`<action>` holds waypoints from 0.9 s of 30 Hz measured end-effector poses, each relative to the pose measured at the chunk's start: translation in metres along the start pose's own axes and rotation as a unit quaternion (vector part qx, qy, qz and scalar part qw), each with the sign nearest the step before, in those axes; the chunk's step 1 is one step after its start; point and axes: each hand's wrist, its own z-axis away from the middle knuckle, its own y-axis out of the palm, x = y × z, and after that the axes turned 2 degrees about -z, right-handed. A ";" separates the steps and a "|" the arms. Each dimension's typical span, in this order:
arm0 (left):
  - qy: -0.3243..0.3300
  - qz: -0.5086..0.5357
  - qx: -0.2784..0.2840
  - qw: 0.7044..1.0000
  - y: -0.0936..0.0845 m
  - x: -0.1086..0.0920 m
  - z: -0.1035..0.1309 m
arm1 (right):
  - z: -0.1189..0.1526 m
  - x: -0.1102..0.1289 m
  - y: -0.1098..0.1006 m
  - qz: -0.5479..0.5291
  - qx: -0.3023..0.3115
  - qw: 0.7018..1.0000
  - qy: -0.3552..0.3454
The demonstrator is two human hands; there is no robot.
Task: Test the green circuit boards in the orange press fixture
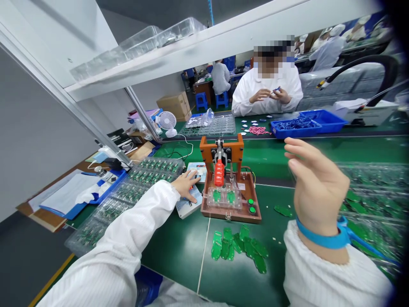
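My left hand (187, 185) lies with fingers spread over a white box with a red digital display (189, 205), left of the test fixture. A second display box (198, 169) sits just behind it. The wooden-cased fixture (209, 211) has an orange frame and a toggle clamp with a red handle (219, 172). Under the clamp, two small green circuit boards (230, 196) rest on a clear plate. Raised at the right, my right hand (319, 187) is empty, fingers extended, a blue wrist strap (319, 233) around its wrist. In front of the fixture lies a pile of green circuit boards (246, 245).
Clear trays of boards stand at the left (140, 183) and right (377, 200). One loose board (283, 210) lies right of the fixture. Behind are a small white fan (168, 121), a blue bin (332, 121) and a seated co-worker (268, 91). A shelf (179, 47) crosses overhead.
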 end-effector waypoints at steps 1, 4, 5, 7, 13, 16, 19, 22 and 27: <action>0.001 0.001 -0.006 1.000 -0.002 0.002 0.001 | 0.000 -0.001 0.000 -0.001 0.001 1.000 -0.001; -0.008 -0.005 -0.012 1.000 -0.005 0.010 0.004 | -0.001 -0.003 -0.001 0.001 0.001 1.000 -0.006; -0.012 -0.008 -0.009 1.000 -0.005 0.013 0.005 | -0.002 -0.003 -0.001 0.003 0.000 1.000 -0.007; -0.014 -0.011 0.004 1.000 -0.003 0.017 0.006 | -0.002 -0.004 -0.001 0.007 0.001 1.000 -0.003; 0.003 -0.008 0.007 1.000 0.010 0.022 0.004 | -0.003 -0.004 -0.001 0.023 0.015 1.000 0.002; 0.010 -0.005 0.001 1.000 0.013 0.025 0.002 | -0.003 -0.005 -0.003 0.027 0.027 0.999 0.005; 0.012 -0.006 0.006 1.000 0.013 0.028 0.001 | -0.003 -0.007 -0.005 0.032 0.035 0.999 0.002; 0.011 -0.008 0.015 1.000 0.014 0.029 0.000 | -0.003 -0.009 -0.006 0.041 0.045 0.998 0.009; 0.003 -0.007 0.018 1.000 0.017 0.024 -0.001 | -0.003 -0.011 -0.005 0.055 0.053 0.997 0.016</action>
